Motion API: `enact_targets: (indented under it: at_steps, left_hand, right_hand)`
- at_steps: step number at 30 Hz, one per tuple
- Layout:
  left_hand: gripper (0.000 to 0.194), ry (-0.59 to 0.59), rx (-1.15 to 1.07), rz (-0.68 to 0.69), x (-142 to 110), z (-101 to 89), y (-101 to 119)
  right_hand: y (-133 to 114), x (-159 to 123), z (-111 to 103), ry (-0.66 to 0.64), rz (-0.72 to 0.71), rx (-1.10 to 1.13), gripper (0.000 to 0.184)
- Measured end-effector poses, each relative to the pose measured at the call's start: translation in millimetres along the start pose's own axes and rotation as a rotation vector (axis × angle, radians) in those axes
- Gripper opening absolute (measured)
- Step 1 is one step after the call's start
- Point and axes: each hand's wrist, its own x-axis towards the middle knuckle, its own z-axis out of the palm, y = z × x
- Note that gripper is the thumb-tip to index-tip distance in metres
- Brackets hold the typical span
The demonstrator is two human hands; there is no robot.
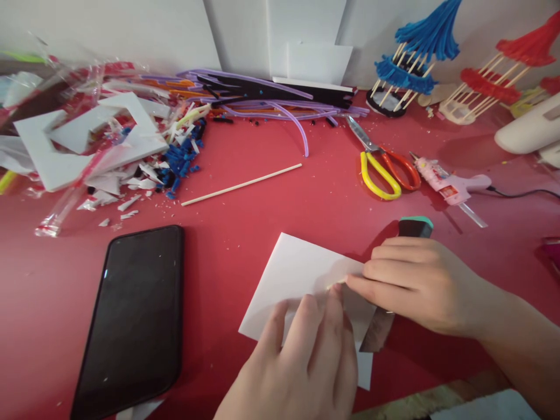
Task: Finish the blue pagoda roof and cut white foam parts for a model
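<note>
A white foam sheet point(297, 268) lies flat on the red table point(262, 221) in front of me. My left hand point(306, 361) rests on its near part, fingers stretched flat and pressing it down. My right hand point(411, 280) is closed around a utility knife whose black and teal end point(415, 226) sticks out behind the knuckles. Its fingertips meet the sheet near a thin pale stick point(336, 284). The blade itself is hidden under the fingers.
A black phone point(135, 315) lies at the left. Further back are a wooden skewer point(240, 185), yellow and red scissors point(385, 169) and a pink glue gun point(450, 186). Foam scraps and blue bits point(131, 151) pile at the far left. Blue point(411, 58) and red point(494, 81) stick models stand behind.
</note>
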Motion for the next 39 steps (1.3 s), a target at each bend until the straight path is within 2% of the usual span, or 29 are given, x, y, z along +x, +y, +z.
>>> enact_targets:
  at_steps: [25, 29, 33, 36, 39]
  left_hand:
    - [0.037, -0.018, 0.019, 0.038, 1.1, 3.6, 0.8]
    - [0.036, 0.032, 0.026, 0.07, 1.2, 5.7, -1.9]
    - [0.036, 0.047, 0.024, 0.066, 1.0, 5.6, -2.2]
    - [0.036, 0.035, 0.01, 0.036, 2.1, 3.9, -2.3]
    - [0.037, 0.03, -0.002, 0.032, 3.7, 2.3, -2.8]
  right_hand:
    - [-1.7, 0.9, 0.8, 0.01, 0.031, 0.015, 0.02]
    - [-0.6, 1.0, 1.7, 0.01, 0.021, 0.004, 0.021]
    - [1.6, -1.0, -1.7, 0.022, 0.025, 0.027, 0.014]
    - [3.1, -5.5, -9.8, 0.058, 0.038, 0.033, 0.032]
    - [5.4, -10.8, -16.3, 0.065, 0.121, 0.11, 0.044]
